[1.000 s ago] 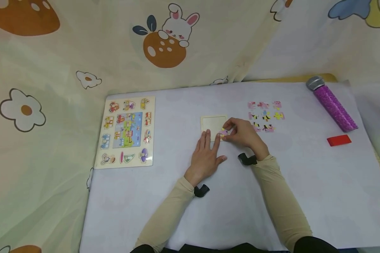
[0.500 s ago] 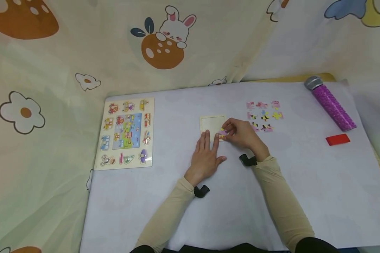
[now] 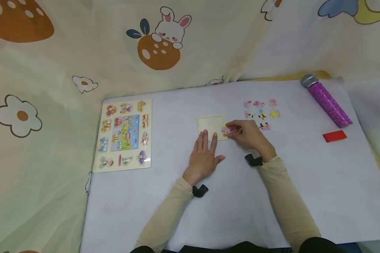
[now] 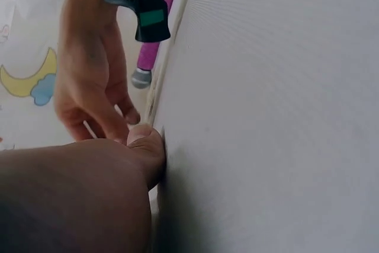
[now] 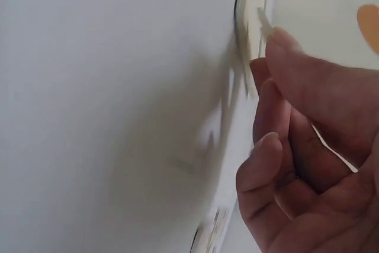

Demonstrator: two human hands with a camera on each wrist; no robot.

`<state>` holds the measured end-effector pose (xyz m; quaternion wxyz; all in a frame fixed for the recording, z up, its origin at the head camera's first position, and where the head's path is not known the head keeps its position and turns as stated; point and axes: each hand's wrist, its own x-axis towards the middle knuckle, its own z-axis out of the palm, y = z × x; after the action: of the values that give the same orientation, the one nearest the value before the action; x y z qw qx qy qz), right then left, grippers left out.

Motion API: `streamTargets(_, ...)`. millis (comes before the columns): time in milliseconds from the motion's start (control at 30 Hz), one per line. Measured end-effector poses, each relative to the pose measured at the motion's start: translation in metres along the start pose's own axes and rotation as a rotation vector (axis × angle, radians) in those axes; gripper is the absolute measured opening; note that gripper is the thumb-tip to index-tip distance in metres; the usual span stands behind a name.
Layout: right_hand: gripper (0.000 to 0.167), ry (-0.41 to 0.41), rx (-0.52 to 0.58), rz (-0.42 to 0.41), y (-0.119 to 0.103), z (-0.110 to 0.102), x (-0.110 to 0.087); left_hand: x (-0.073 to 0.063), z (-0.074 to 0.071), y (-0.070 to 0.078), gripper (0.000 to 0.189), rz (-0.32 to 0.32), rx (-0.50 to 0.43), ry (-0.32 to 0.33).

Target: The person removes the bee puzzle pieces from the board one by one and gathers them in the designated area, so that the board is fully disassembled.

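Note:
A small square puzzle tray (image 3: 210,121) with a bare pale inside lies mid-table. My left hand (image 3: 203,160) is flat, its straight fingertips resting on the tray's near edge. Thumb and fingers of my right hand (image 3: 249,135) pinch a pink and yellow puzzle piece (image 3: 225,131), which overlaps the tray's right border in the head view. The right wrist view shows this piece edge-on between thumb tip and fingers (image 5: 278,111). Beyond the right hand, several loose pink puzzle pieces (image 3: 262,114) lie in rows, partly covered by that hand.
A larger puzzle board with vehicle pictures (image 3: 147,140) lies at the table's left. To the right are a purple glitter microphone (image 3: 329,103) and a red flat block (image 3: 334,136). A printed curtain (image 3: 107,42) hangs behind the table.
My right hand has drawn the puzzle piece rightward, from the tray's lower right corner to its right border. My left hand stays in place. The head view has shifted slightly.

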<state>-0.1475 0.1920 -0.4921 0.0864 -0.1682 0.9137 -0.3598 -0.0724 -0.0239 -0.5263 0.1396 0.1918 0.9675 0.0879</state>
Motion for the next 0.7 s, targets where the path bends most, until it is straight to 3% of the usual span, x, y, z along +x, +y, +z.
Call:
streamTargets(233,0.029,0.146,-0.006,0.011,0.028,-0.031,-0.025,0.001,0.000,0.000,0.087,-0.008,-0.008,-0.017)
streamTargets(400,0.031,0.229,-0.041,0.111,0.055,-0.062,-0.048,0.000,0.000,0.001,0.086,0.005,-0.031,0.002)
streamTargets(700,0.041,0.190,-0.083,0.296,0.096,-0.104,-0.077,-0.001,-0.002,0.000,0.084,0.005,-0.036,0.002)
